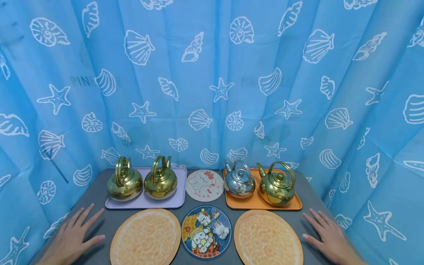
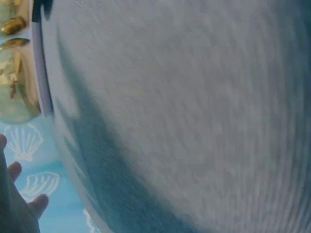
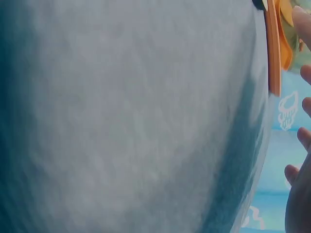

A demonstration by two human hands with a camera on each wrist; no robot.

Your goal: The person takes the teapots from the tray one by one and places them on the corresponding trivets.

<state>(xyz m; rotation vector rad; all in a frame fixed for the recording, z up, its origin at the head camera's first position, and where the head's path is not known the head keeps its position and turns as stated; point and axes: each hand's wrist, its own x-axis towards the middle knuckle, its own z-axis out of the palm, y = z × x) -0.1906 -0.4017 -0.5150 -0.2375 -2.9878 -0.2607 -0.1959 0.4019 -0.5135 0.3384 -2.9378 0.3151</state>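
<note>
Spread over the grey table at the left is my left hand [image 1: 74, 235], fingers apart and holding nothing. My right hand [image 1: 328, 235] is likewise spread at the right side. Nearest the left hand are a round tan mat [image 1: 145, 237] and a lilac tray [image 1: 145, 205] bearing two gold teapots [image 1: 124, 186] [image 1: 160, 184]. By the right hand lie another tan mat [image 1: 268, 237] and an orange tray [image 1: 265, 207], on which stand a silver teapot [image 1: 240, 182] and a gold teapot [image 1: 277, 189]. In the wrist views only parts of the fingers show.
Between the trays lies a round white mat [image 1: 205, 186] with a rabbit print. In front of it is a dark blue round mat [image 1: 206, 232] with cartoon figures. A blue shell-patterned curtain [image 1: 212, 92] hangs behind and around the table.
</note>
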